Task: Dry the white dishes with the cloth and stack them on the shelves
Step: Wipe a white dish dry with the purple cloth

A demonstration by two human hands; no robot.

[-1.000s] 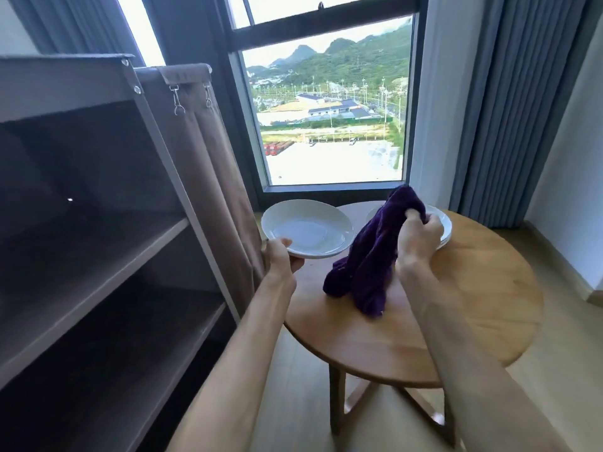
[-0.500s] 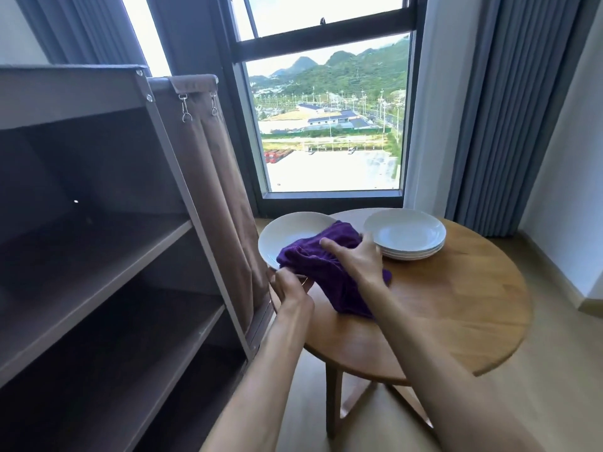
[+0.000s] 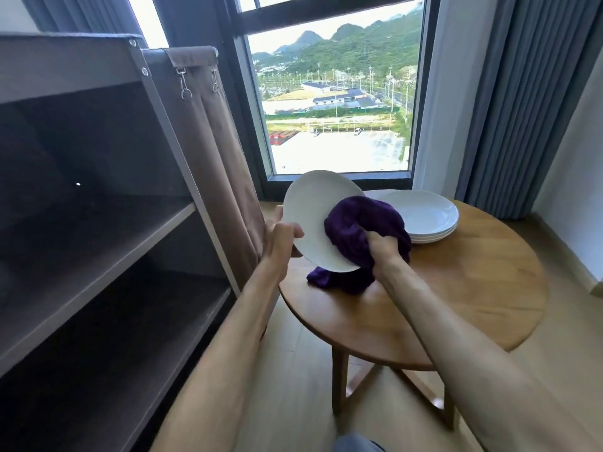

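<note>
My left hand grips the left rim of a white plate, which is tilted up on edge above the left side of the round wooden table. My right hand clutches a bunched purple cloth and presses it against the plate's lower right face. Part of the cloth hangs below the plate onto the table. A stack of white plates sits at the back of the table, just right of the cloth.
A dark shelf unit with two bare shelves stands at the left, its brown fabric curtain pulled back beside the table. A large window is behind the table and grey drapes hang at the right. Wooden floor lies below.
The plate has gone from lying flat to tilted up on edge in my left hand. My right hand brought the cloth from above the table onto the plate's face.
</note>
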